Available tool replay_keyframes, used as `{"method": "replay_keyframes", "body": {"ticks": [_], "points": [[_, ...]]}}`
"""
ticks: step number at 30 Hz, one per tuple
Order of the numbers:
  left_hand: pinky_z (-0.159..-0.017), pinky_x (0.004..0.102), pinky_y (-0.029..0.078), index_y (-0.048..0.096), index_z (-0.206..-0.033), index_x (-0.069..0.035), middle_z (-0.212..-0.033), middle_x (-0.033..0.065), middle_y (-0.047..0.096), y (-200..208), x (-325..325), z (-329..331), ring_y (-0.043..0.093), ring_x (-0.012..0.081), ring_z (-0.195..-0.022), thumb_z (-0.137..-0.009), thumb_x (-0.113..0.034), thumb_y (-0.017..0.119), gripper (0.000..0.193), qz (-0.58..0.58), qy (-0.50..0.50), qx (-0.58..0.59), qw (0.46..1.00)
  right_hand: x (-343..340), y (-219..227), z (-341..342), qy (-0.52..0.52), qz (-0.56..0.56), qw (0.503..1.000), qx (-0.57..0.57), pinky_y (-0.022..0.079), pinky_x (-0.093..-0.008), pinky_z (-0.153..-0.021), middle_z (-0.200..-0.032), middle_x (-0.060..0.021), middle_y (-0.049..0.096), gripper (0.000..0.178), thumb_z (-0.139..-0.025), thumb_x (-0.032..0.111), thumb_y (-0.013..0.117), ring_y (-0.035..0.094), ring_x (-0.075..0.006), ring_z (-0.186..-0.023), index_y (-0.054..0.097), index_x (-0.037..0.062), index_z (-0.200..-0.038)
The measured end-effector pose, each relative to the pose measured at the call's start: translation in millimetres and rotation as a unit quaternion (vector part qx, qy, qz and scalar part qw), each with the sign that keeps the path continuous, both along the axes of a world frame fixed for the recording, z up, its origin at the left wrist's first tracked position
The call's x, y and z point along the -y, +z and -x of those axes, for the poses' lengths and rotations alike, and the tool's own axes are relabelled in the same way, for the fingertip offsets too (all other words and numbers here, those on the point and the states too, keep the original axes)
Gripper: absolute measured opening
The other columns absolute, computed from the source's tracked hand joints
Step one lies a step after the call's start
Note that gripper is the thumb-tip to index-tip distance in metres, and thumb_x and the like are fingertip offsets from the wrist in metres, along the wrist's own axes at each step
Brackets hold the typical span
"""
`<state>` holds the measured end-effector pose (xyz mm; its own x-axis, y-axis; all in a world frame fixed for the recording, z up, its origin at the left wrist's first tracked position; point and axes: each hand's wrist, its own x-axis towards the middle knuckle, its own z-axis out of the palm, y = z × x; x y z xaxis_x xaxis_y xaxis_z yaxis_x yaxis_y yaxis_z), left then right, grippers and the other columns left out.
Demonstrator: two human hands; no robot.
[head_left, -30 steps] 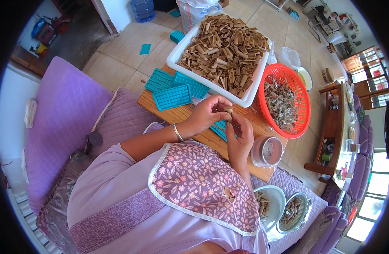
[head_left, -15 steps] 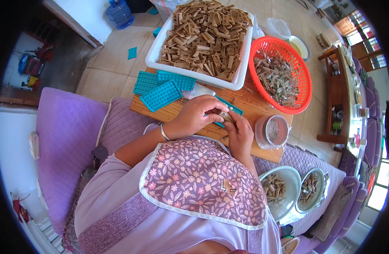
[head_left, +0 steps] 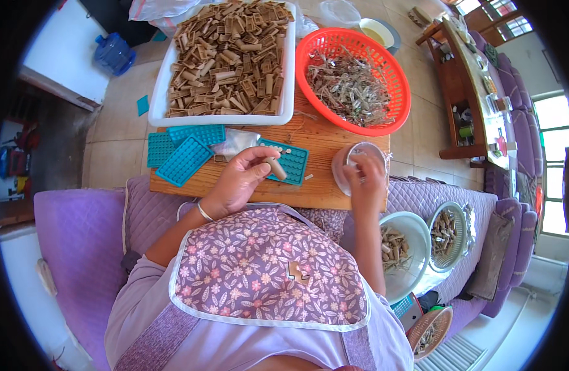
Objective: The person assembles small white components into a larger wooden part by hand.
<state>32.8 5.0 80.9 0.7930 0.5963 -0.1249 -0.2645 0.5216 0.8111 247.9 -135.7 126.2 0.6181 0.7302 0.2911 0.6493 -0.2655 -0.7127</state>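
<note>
One brown tube in progress, pinched between thumb and fingers of the left hand; looks closed up, so I'd call it part-done at least. Right hand is at 3 o'clock from it, over the mouth of the round container, fingers partly curled; can't tell if they have hold of anything. Turquoise tray sits just behind the tube, a few white bits at its 12 o'clock end.

Remaining stock, my read: plenty. White tub at 11 o'clock is heaped with open brown halves; red basket at 1 to 2 holds lots of clear pieces. Possible finished ones: tubes in the pale bowl at 4 o'clock. Can't confirm or count.
</note>
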Motion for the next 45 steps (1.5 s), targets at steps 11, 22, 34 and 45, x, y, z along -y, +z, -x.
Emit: {"method": "replay_keyframes", "body": {"ticks": [11, 22, 34, 45], "points": [[-0.098, 0.034, 0.045, 0.056, -0.119, -0.009, -0.118, 0.0048, 0.056, -3.6, 3.1, 0.1, 0.055, 0.0169, -0.109, -0.095, -0.007, 0.053, 0.024, 0.131, -0.076, 0.044, 0.987, -10.5, -51.0, -84.9, 0.111, 0.311, 0.932, 0.15, 0.048, -0.0436, -0.08, -0.095, -0.0193, 0.064, 0.016, -0.074, -0.001, 0.057, 0.061, -0.0369, -0.093, 0.068, 0.0022, -0.086], [-0.094, 0.0324, 0.047, 0.051, -0.124, -0.009, -0.119, 0.0053, 0.055, -1.8, 3.3, -15.4, 0.055, 0.017, -0.11, -0.095, -0.008, 0.055, 0.03, 0.159, -0.123, 0.045, 0.979, 5.9, -31.1, -74.6, 0.034, 0.211, 0.975, 0.067, 0.048, -0.0461, -0.075, -0.096, -0.0173, 0.063, 0.012, -0.08, 0.004, 0.054, 0.061, -0.038, -0.088, 0.061, 0.0031, -0.089], [-0.097, 0.0349, 0.044, 0.052, -0.123, -0.008, -0.12, 0.0082, 0.055, -5.1, 13.1, -23.4, 0.053, 0.0191, -0.111, -0.093, -0.012, 0.058, 0.031, 0.185, -0.164, 0.031, 0.968, -19.8, -59.2, -79.6, 0.017, 0.386, 0.909, 0.158, 0.048, -0.0465, -0.082, -0.096, -0.023, 0.065, 0.022, -0.08, 0.002, 0.05, 0.062, -0.0394, -0.094, 0.065, 0.0018, -0.097], [-0.098, 0.0344, 0.045, 0.051, -0.123, -0.006, -0.12, 0.0092, 0.056, -13.4, 13.2, -27.4, 0.055, 0.0204, -0.111, -0.094, -0.011, 0.057, 0.031, 0.198, -0.15, 0.029, 0.968, 6.9, -21.2, -35.6, 0.001, 0.047, 0.984, -0.17, 0.048, -0.0274, -0.07, -0.085, -0.0071, 0.066, 0.011, -0.082, -0.001, 0.062, 0.061, -0.0148, -0.078, 0.063, 0.0006, -0.093]]}}
